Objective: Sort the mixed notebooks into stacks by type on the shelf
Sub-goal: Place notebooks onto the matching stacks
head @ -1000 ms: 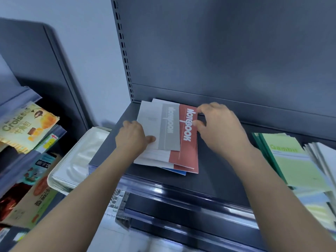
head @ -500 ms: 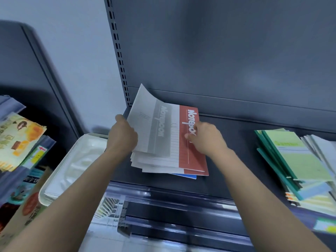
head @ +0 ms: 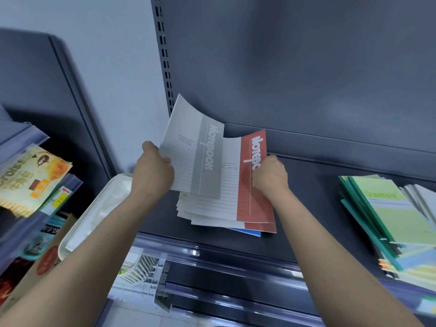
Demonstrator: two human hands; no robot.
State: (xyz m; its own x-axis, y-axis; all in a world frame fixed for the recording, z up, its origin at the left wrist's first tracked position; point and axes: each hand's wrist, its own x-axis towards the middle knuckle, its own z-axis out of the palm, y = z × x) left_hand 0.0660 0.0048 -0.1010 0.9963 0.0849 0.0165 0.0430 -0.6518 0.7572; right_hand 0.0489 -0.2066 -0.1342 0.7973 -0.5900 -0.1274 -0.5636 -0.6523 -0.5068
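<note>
Grey notebook (head: pixel 195 152), lifted and bowed above the pile of notebooks (head: pixel 212 210) at the left end of the dark shelf (head: pixel 318 220), its far corner raised against the back panel (head: pixel 306 67). I see the left hand (head: pixel 153 171) gripping its left edge, thumb on the cover, fingers curled beneath. Directly under it lies the red notebook (head: pixel 256 199), topmost on the pile, its far end curling upward. The right hand (head: pixel 270 177) pinches the red notebook's right edge beside the white title, fingers curled. A blue notebook (head: pixel 247 232) shows at the pile's base. Well apart, at the right end of the shelf, I see a fanned stack of green notebooks (head: pixel 389 208). Left of the shelf, a white tray (head: pixel 94 220) sits lower down, and snack packets (head: pixel 30 175) lie on the neighbouring rack.
</note>
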